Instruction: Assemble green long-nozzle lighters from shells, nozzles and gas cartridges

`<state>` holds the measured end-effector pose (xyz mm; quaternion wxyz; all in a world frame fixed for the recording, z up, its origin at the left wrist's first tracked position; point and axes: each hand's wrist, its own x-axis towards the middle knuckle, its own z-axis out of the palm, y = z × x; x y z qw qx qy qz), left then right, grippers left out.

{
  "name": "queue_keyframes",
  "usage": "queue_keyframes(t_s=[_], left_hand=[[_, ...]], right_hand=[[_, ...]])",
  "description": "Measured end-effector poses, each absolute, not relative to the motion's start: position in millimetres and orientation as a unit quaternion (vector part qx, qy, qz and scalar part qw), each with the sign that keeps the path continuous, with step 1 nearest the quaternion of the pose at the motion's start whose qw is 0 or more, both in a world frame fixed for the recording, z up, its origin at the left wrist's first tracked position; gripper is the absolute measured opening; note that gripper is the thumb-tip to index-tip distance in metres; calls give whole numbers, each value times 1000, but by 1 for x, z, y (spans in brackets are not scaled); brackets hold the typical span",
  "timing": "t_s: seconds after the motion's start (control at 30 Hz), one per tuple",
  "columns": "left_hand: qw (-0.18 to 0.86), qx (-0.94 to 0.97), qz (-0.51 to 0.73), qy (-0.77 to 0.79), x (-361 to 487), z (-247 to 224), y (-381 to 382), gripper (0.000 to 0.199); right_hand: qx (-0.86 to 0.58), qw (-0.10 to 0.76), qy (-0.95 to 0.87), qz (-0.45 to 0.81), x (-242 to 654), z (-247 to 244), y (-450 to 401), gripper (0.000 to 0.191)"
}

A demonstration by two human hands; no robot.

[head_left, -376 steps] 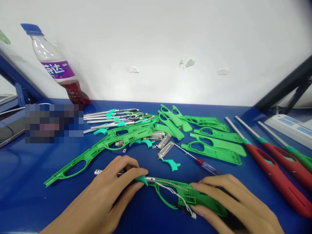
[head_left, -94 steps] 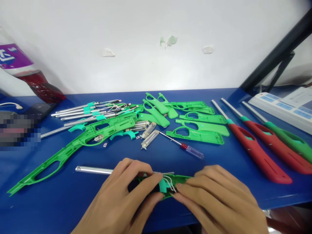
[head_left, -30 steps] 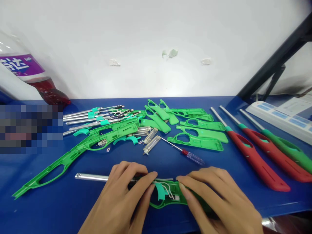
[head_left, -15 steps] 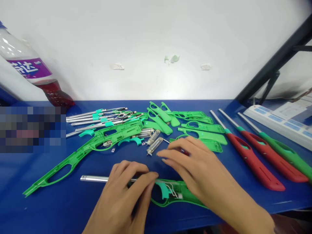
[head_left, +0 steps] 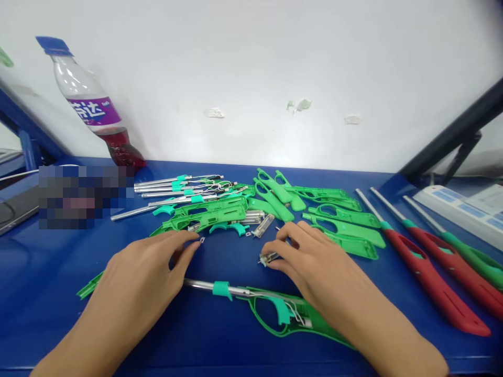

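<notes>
My left hand pinches at a small pale metal piece, which shows at the tips of thumb and forefinger. My right hand has its fingers closed on a clear lighter fuel tank, partly hidden by them. Below both hands lies an open green lighter housing half. A metal tube with a teal collar, a teal trigger and white wires are set in it. My right forearm covers its right end. Another fuel tank lies behind my right fingers.
Several metal tubes with wires and green housing halves are heaped behind. Finished-looking red lighters and a green one lie right, beside a white power strip. A drink bottle stands back left.
My left hand has left the metal tube and moved to the small metal piece. My right hand has closed on a fuel tank. The camera view has swung left.
</notes>
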<state>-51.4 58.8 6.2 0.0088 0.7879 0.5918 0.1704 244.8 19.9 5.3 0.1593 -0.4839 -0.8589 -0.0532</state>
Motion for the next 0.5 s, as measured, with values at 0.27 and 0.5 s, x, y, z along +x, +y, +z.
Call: queue_keyframes(t_s=[0.27,0.5], left_hand=[[23,804,174,567,-45,5,63,38],[37,813,181,553,-45,5,63,37]], right_hand=[[-461,184,-868,-16,247,2,28,11],[-486,208,-849,11,245,26,23,11]])
